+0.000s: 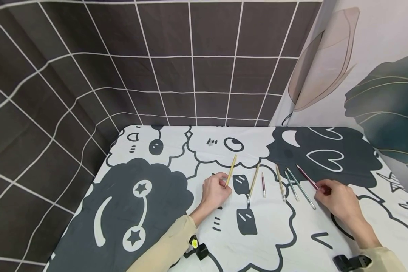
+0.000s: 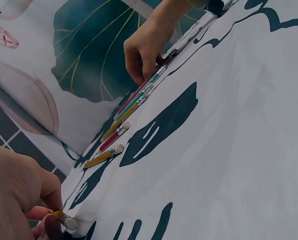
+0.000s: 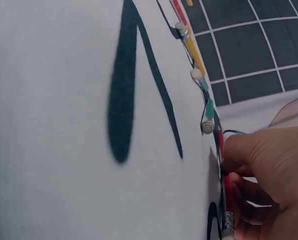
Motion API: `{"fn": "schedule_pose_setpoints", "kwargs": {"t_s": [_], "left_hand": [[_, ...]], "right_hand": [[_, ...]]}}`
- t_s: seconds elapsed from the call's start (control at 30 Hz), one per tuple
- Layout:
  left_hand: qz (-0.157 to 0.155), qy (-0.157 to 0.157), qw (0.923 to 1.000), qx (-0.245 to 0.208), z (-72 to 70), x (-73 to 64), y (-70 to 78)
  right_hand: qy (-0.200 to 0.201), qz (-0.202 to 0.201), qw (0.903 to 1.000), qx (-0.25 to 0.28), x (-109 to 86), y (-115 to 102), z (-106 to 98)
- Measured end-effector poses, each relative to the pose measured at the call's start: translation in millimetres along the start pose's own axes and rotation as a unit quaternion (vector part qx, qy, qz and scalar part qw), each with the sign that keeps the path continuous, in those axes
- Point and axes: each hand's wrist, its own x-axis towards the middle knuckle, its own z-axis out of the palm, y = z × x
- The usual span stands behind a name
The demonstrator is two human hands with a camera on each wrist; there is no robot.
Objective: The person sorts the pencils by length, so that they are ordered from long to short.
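Note:
My left hand (image 1: pixel 215 190) pinches a yellow pencil (image 1: pixel 232 168), its far end slanting up and right. In the left wrist view, the eraser end (image 2: pixel 69 222) pokes out below the fingers. On the right, my right hand (image 1: pixel 338 198) pinches a dark red pencil (image 1: pixel 306 175) near its eraser end; the right wrist view shows that end's metal band (image 3: pixel 228 221). Between the hands lie a yellow pencil (image 1: pixel 254 181), a short red pencil (image 1: pixel 263 185), another yellow pencil (image 1: pixel 280 183), a shorter green pencil (image 1: pixel 291 185) and a longer green pencil (image 1: pixel 302 190), side by side.
A white cloth with dark cartoon prints (image 1: pixel 268 245) covers the table. Behind it hangs a dark curtain with white grid lines (image 1: pixel 210 75), which also runs down the left side. A leaf-patterned hanging (image 1: pixel 377 37) stands at the right.

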Motion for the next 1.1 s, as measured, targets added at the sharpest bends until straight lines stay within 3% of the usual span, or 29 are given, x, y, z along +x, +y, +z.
{"fn": "schedule_pose_setpoints", "kwargs": {"t_s": [0.43,0.77,1.1], "left_hand": [[-0.042,0.006,0.999,-0.014,-3.3,1.4,3.6],[-0.058,-0.005,0.9977,-0.034,-6.6,0.7,6.8],[-0.073,0.001,0.9966,-0.039,-10.5,-0.2,5.7]], "right_hand": [[0.011,0.032,0.9973,0.065,-3.0,-2.6,-5.5],[-0.033,0.087,0.9856,0.141,-0.6,-17.4,-13.3],[-0.02,0.066,0.984,0.164,4.2,-36.0,-17.2]]}}
